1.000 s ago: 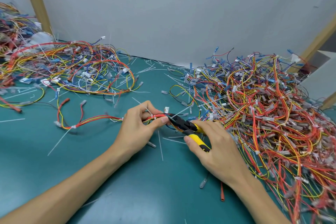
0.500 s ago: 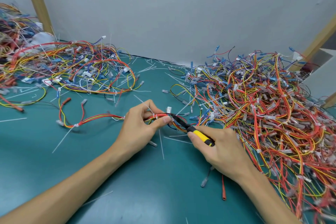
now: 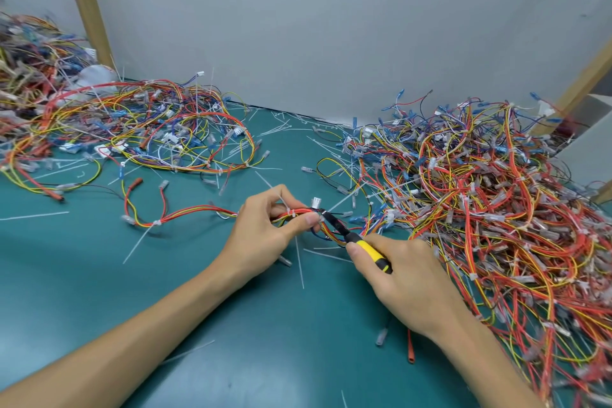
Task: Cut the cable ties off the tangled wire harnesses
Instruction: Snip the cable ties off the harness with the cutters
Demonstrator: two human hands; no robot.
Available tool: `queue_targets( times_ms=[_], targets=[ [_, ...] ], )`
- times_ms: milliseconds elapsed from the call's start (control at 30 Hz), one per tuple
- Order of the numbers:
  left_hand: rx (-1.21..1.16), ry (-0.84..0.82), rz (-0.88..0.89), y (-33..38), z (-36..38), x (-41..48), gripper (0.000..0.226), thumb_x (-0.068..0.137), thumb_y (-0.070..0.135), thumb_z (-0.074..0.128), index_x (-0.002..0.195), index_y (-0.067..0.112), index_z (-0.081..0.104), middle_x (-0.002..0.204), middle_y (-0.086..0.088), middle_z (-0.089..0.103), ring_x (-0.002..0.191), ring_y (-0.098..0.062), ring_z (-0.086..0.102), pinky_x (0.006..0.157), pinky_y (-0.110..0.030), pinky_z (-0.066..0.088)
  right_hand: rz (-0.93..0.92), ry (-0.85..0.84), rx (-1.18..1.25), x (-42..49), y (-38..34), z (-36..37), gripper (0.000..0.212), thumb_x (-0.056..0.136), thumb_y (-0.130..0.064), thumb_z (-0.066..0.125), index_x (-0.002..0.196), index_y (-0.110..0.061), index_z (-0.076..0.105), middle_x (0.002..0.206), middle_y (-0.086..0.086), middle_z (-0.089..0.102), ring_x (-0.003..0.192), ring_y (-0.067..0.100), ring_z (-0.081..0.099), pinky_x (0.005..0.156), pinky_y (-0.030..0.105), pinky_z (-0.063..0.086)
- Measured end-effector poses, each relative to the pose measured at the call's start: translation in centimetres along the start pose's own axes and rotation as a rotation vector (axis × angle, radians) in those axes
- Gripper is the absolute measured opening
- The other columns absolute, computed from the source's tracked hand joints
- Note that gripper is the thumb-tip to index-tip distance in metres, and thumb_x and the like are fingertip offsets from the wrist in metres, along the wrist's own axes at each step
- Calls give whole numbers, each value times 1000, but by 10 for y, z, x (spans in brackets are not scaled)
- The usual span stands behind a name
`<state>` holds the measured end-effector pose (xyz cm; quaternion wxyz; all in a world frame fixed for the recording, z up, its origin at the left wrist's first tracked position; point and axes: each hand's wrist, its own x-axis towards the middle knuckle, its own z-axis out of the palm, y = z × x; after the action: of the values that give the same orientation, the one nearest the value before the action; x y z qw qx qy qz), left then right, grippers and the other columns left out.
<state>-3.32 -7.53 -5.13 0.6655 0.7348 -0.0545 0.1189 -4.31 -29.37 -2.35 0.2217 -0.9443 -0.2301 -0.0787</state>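
Observation:
A red, yellow and orange wire harness (image 3: 198, 210) lies across the middle of the green mat. My left hand (image 3: 265, 232) pinches it between thumb and fingers, right at a white cable tie (image 3: 288, 211). My right hand (image 3: 407, 278) grips yellow-and-black cutters (image 3: 361, 243), whose black jaws sit against the bundle just right of my left thumb. Another white tie (image 3: 158, 223) wraps the same harness farther left, its long tail pointing toward me. The jaw tips are partly hidden by wires.
A large tangled heap of harnesses (image 3: 490, 209) fills the right side. A looser pile (image 3: 139, 129) covers the back left. Cut white tie pieces (image 3: 299, 262) lie scattered on the mat (image 3: 99, 291). A grey wall stands behind, with wooden posts (image 3: 87, 3) at either side.
My right hand has closed the cutter handles together and turned the tool so its jaws now press into the bundle beside my left thumb. My left hand has held the harness in place.

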Motion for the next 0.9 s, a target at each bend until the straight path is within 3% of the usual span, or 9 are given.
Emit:
queue_targets(
  times_ms=[133, 333, 700, 900],
  targets=[
    [1, 7, -10, 2, 0, 0, 21, 83, 13, 76, 78, 6, 57, 77, -5, 76, 82, -27, 73, 87, -50, 54, 0, 50, -75, -2, -3, 4, 53, 87, -70, 31, 73, -23, 51, 54, -3, 44, 57, 16, 45, 55, 34, 38],
    [24, -24, -1, 1, 1, 0, 22, 83, 11, 76, 74, 12, 55, 76, -3, 76, 79, -19, 73, 76, -30, 53, -1, 82, -94, -3, -5, 8, 46, 87, -70, 33, 79, -27, 48, 62, -8, 51, 65, 16, 48, 58, 35, 40],
    [19, -22, -15, 0, 1, 0, 23, 82, 15, 77, 76, 9, 55, 77, -2, 76, 81, -18, 74, 83, -35, 54, 23, 94, -138, 2, -5, 6, 60, 85, -73, 27, 72, -21, 54, 48, 0, 40, 54, 20, 43, 55, 37, 39],
    [13, -3, -32, 1, 1, 0, 24, 81, 15, 78, 76, 9, 56, 77, -2, 76, 80, -20, 74, 81, -32, 53, 40, 52, -36, -1, -5, 6, 54, 88, -72, 32, 74, -24, 52, 52, -2, 43, 57, 16, 46, 55, 34, 38]
  ],
)
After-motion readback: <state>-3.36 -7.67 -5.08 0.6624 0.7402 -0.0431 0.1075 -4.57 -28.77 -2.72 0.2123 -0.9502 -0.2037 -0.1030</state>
